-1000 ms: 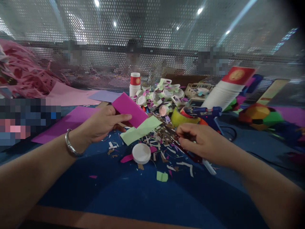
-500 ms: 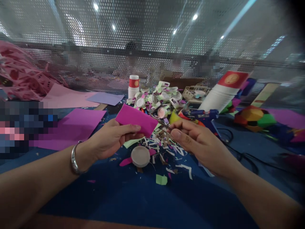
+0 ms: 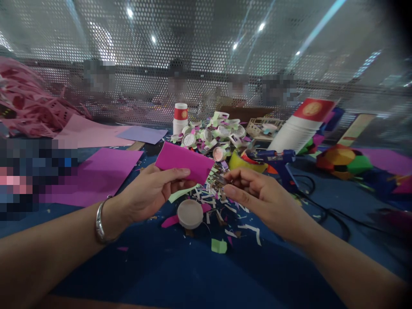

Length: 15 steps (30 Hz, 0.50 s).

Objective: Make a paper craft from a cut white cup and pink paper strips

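My left hand [image 3: 154,189], with a silver bangle at the wrist, pinches a folded-looking piece of magenta paper [image 3: 185,161] between thumb and fingers. To its right, my right hand [image 3: 249,189] is closed around small scissors [image 3: 220,178]; their dark metal blades point at the paper's right corner, and the handles are hidden by my fingers. A gap shows between blades and paper. Beneath both hands lie thin paper scraps [image 3: 210,195]. Nearer me, a round whitish cup base [image 3: 189,213] with magenta paper tabs rests on the blue table [image 3: 180,274].
Behind the hands is a heap of cut cup pieces [image 3: 207,135]. Stacked paper cups [image 3: 180,118] stand at the back; a larger stack [image 3: 299,128] leans at right. A blue glue gun [image 3: 280,159] trails a black cable [image 3: 328,210]. Magenta sheets [image 3: 99,176] lie left.
The scissors have drawn away from the magenta paper's corner and tilted slightly downward with my right hand. My left hand and the paper have barely moved.
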Each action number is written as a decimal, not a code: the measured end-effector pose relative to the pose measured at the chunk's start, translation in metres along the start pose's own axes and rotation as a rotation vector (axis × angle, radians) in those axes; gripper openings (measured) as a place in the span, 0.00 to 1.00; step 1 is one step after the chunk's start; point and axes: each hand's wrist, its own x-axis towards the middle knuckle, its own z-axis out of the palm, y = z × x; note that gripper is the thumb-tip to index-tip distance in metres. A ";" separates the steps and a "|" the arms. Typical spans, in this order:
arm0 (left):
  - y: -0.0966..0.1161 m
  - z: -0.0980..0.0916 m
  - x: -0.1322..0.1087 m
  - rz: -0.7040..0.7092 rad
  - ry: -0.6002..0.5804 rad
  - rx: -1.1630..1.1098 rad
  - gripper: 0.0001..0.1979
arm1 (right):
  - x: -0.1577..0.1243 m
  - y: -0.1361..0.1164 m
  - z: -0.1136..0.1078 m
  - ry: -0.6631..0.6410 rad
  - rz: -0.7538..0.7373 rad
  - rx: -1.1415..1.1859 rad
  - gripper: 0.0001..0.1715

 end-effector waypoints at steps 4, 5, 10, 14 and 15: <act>0.001 0.001 0.000 0.007 0.005 -0.019 0.07 | -0.001 -0.002 0.001 -0.022 0.018 0.019 0.20; 0.001 0.001 0.001 0.006 0.003 -0.023 0.07 | -0.001 -0.003 0.001 -0.026 0.021 0.022 0.21; -0.001 0.001 0.001 0.002 -0.009 -0.023 0.04 | -0.001 -0.006 0.002 -0.059 0.031 0.004 0.21; -0.003 0.001 0.000 -0.003 0.017 -0.010 0.02 | -0.002 -0.006 0.002 -0.059 0.038 0.003 0.21; -0.003 0.001 0.000 -0.002 0.029 -0.015 0.02 | -0.002 -0.006 0.002 -0.053 0.037 0.007 0.20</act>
